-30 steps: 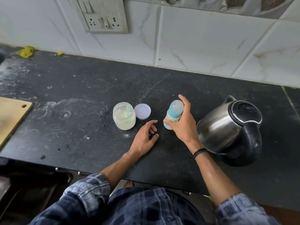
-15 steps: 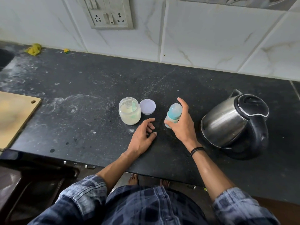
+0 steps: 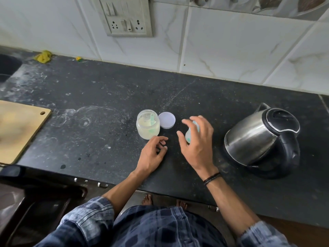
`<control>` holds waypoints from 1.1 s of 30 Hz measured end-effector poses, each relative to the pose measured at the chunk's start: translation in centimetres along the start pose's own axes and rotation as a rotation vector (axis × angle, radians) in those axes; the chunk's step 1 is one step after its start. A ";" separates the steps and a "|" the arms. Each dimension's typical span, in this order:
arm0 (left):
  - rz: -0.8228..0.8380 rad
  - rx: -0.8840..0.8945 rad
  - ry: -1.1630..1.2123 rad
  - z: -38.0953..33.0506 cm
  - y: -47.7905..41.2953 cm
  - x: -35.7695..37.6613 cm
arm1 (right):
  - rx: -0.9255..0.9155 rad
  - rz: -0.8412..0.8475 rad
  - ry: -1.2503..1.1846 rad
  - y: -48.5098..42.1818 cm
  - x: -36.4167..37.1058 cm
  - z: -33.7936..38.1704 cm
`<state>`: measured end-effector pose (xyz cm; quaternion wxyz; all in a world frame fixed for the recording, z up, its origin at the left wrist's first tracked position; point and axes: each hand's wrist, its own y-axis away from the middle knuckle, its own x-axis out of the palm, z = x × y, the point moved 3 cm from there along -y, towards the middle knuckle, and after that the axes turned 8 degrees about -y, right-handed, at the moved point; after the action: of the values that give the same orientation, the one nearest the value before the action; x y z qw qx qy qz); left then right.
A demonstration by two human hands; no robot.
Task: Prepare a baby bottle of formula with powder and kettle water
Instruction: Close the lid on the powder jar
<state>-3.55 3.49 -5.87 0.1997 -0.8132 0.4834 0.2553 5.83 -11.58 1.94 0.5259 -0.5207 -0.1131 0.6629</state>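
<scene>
The small baby bottle [image 3: 188, 136], pale with teal trim, stands on the black counter [image 3: 99, 97] and is mostly hidden under my right hand [image 3: 196, 139]. That hand arches over the bottle's top with fingers spread and blurred, and the thumb is a little off the bottle's left side. My left hand [image 3: 153, 152] rests on the counter with loosely curled fingers, holding nothing, just in front of the open powder jar [image 3: 147, 124]. A green scoop stands inside the jar. The jar's white lid [image 3: 167, 120] lies beside it. The steel kettle [image 3: 258, 138] with a black lid and handle stands to the right.
A wooden cutting board [image 3: 19, 129] lies at the left edge, with a sink corner [image 3: 7, 66] behind it. A yellow cloth [image 3: 42, 56] sits by the tiled wall under a switch panel [image 3: 127, 16]. Powder smears mark the counter's left part.
My right hand has shifted from gripping the bottle's side to arching over its top with fingers spread. My left hand has stayed on the counter. The camera tilted up slightly.
</scene>
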 end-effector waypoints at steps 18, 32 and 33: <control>-0.205 -0.138 -0.028 4.4 0.3 -6.2 | 0.501 0.911 -0.007 -6.2 12.3 -3.0; -0.168 -0.100 0.067 3.9 -2.2 -6.1 | 0.453 1.024 0.076 -6.8 13.4 -3.9; -0.170 -0.098 0.065 3.9 -2.3 -6.1 | 0.451 1.019 0.092 -6.9 13.2 -3.9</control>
<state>-4.86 10.93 -5.06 0.1649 -0.8678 0.4060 0.2342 14.24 0.57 -2.52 0.2420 -0.4125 0.3206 0.8177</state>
